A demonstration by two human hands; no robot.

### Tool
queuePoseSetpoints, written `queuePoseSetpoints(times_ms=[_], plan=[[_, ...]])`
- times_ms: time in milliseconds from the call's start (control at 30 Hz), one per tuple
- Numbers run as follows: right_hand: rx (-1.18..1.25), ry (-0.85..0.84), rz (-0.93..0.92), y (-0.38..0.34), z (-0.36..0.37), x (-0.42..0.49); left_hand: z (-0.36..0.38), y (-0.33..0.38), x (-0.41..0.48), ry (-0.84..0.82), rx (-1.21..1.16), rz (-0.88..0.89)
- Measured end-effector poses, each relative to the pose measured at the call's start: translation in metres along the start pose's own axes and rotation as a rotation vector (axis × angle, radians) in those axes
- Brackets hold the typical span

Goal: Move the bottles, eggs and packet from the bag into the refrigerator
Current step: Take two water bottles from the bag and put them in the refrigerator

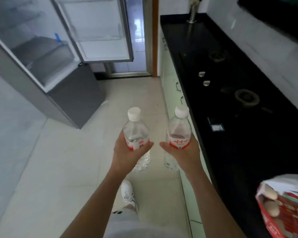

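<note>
Overhead — 2 bottles, left hand (127,150) and right hand (182,152), refrigerator (46,54) door open.

Bag (286,208) cut by right edge; refrigerator (41,54) interior blurred.

Pale tiled floor (67,169) beside black countertop (248,152).

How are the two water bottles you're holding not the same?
The left bottle sits in the left hand with its label turned mostly away; the right bottle, in the right hand, shows red characters on its label. The left bottle is nearer the refrigerator, the right nearer the counter. Both are clear, white-capped and upright.
</note>
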State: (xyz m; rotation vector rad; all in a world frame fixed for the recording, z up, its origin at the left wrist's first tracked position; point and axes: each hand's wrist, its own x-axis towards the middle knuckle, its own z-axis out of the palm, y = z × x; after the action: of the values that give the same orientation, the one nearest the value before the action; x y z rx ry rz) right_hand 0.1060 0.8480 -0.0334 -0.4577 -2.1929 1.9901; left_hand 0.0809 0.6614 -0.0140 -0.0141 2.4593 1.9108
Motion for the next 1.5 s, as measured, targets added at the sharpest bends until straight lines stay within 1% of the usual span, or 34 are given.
queuePoseSetpoints(times_ms=[200,333,633,833,1200,1367,1500], plan=[[-0.034,-0.165,-0.001,-0.014,0.095,0.032,-0.082,-0.027,0.023,0.157,0.008,-0.043],[-0.052,-0.229,-0.005,-0.022,0.163,0.058,-0.134,-0.044,0.056,0.232,0.026,-0.049],[-0.117,-0.344,-0.083,-0.056,0.320,0.127,-0.247,-0.078,0.152,0.330,0.011,-0.055],[-0.115,-0.407,-0.094,-0.071,0.393,0.158,-0.304,-0.091,0.197,0.387,0.011,-0.056],[-0.153,-0.506,-0.136,-0.075,0.480,0.231,-0.354,-0.108,0.279,0.500,0.058,-0.070],[-0.118,-0.555,-0.163,-0.080,0.514,0.292,-0.362,-0.107,0.341,0.548,0.074,-0.046],[-0.078,-0.570,-0.199,-0.098,0.538,0.355,-0.358,-0.097,0.406,0.596,0.065,-0.037]])
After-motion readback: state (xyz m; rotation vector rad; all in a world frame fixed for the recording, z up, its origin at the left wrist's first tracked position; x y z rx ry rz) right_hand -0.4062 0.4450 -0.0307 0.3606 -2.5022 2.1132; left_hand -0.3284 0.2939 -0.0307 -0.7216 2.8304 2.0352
